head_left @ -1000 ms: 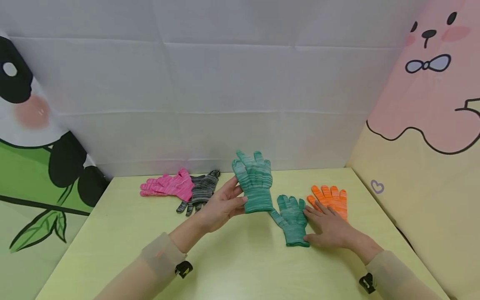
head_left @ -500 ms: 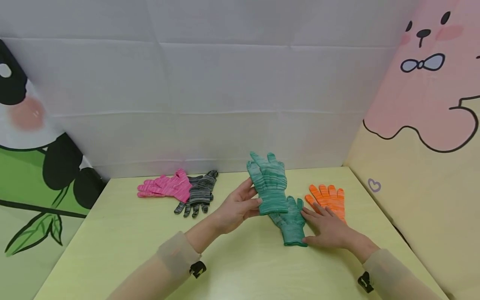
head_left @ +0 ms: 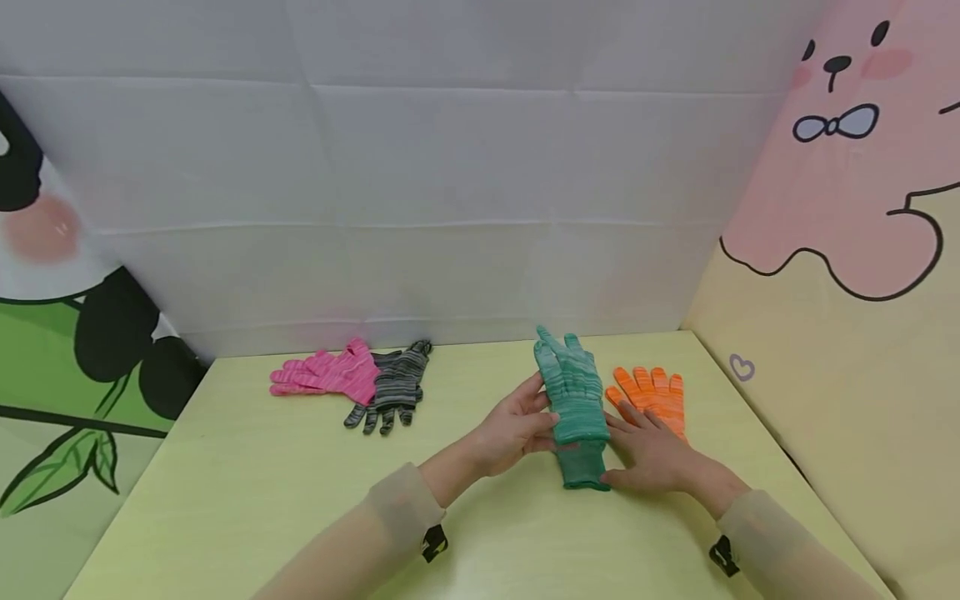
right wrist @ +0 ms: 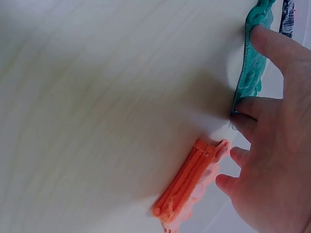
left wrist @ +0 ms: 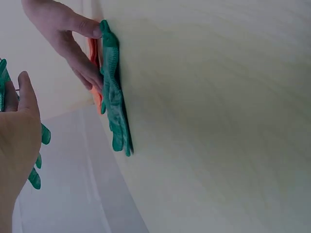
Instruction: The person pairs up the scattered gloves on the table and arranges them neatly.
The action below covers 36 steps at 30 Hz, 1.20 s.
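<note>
My left hand (head_left: 510, 433) pinches a striped green knit glove (head_left: 574, 392) between thumb and fingers and holds it up, fingers of the glove pointing away. A second green glove (head_left: 583, 468) lies on the table below; the raised one hides all but its cuff end in the head view. In the left wrist view the flat glove (left wrist: 114, 92) shows at full length, apart from the raised one. My right hand (head_left: 663, 458) rests beside it, thumb and fingertips touching its edge, as the right wrist view (right wrist: 286, 107) also shows. Orange gloves (head_left: 662, 398) lie just beyond my right hand.
Pink gloves (head_left: 330, 371) and grey-black striped gloves (head_left: 399, 387) overlap at the back left of the pale yellow table (head_left: 262, 500). A white cloth wall (head_left: 435, 208) stands behind, with cartoon-printed panels on both sides.
My left hand has carried the raised green glove to the right and slightly down, over the other green glove. My right hand has stayed at the lower glove's edge.
</note>
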Each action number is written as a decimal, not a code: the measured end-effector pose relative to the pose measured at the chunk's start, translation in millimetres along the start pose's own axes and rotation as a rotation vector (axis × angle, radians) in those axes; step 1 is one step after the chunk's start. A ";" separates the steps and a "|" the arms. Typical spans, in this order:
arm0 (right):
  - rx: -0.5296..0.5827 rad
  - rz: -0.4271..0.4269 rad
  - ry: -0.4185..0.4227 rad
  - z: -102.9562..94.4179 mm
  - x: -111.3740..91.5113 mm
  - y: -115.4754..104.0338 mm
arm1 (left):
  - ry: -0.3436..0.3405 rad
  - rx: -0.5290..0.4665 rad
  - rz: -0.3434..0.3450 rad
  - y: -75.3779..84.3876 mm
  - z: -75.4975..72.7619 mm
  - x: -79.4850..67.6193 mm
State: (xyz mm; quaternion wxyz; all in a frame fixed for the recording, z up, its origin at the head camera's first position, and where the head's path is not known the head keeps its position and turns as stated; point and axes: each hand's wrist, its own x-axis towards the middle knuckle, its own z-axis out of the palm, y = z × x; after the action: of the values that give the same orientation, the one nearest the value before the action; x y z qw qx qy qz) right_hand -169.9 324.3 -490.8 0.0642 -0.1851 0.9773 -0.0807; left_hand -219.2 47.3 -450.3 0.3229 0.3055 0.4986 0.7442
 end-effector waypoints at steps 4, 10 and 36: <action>-0.005 -0.010 0.005 -0.7 1.9 -0.4 | -0.004 -0.034 -0.033 -17.1 0.3 7.7; -0.009 -0.004 -0.006 -1.7 4.8 -0.4 | 0.043 -0.035 -0.085 -38.4 0.1 16.3; -0.034 -0.008 0.013 4.4 2.7 3.7 | 0.257 0.193 -0.307 -62.5 7.7 20.4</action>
State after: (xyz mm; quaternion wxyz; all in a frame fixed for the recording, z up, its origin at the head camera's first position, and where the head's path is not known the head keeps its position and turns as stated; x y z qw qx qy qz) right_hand -173.0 326.1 -496.1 0.0544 -0.1898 0.9781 -0.0655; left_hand -214.6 85.9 -503.9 0.3354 0.1584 0.6452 0.6679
